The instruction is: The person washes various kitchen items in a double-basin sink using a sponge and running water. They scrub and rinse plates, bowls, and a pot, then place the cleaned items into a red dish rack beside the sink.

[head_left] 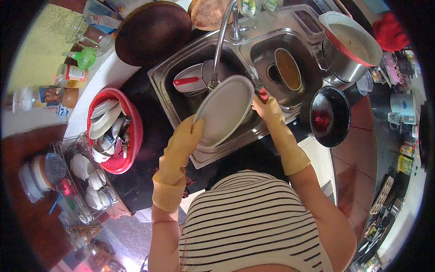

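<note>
Pale yellow rubber gloves cover both hands. My left hand (189,131) is closed on the near left rim of an oval whitish plate (225,113), which it holds tilted over the left sink basin. Just right of the plate, my right hand (269,110) is closed around the red handle of a knife-like metal utensil (262,93), its blade pointing up and away. Below the spout of the bendable metal faucet (220,43), the left basin (174,97) contains an oval dish and a red-handled utensil (186,81). An oval dish with a brown inside (287,69) lies in the right basin (263,50).
A red basket (136,149) of dishes and cutlery stands left, beside a wire rack with white bowls (82,166). A large dark round pan (153,34) leans behind the sink. At right are a steel pot (340,65) and a black pan (329,117) near the counter edge.
</note>
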A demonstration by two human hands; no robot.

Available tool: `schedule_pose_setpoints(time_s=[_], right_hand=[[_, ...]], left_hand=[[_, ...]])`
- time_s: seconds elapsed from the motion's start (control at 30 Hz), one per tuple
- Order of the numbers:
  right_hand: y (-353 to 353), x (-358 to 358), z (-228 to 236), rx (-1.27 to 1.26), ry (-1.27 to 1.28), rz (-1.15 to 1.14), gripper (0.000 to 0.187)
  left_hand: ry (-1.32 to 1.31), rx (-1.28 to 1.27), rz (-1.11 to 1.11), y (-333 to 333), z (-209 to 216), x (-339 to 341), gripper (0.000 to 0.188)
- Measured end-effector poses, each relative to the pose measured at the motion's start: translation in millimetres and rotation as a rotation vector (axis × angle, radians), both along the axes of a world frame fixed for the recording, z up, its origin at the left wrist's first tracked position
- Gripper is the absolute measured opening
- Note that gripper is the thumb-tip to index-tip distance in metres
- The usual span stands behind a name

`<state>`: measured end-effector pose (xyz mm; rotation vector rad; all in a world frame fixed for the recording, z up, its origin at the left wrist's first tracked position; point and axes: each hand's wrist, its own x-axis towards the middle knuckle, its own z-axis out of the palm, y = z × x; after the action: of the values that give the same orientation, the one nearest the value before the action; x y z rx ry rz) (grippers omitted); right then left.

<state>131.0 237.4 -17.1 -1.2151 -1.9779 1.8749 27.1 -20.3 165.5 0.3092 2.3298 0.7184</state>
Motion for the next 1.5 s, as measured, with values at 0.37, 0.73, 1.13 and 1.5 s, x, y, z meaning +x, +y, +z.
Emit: schedule_pose_setpoints(time_s=[0.37, 0.73, 1.13, 1.5], right_hand=[[-35, -64, 20, 0.713, -0.143, 0.604, 0.029], [-97, -67, -40, 0.364, 0.034, 1.174, 0.034], [-99, -67, -36, 0.533, -0.031, 0.934, 0.038], [-95, -82, -13, 0.496, -0.215, 0.855, 0.026]], left_hand=[[-0.048, 0.047, 0.118, 10, -159, -23, 0.058], [-0.247, 0.336, 0.497, 33, -182, -10, 0.051], [-0.176, 0.302, 0.374, 27, -190, -22, 0.051], [-0.190, 0.403, 0.444, 30, -190, -17, 0.042]])
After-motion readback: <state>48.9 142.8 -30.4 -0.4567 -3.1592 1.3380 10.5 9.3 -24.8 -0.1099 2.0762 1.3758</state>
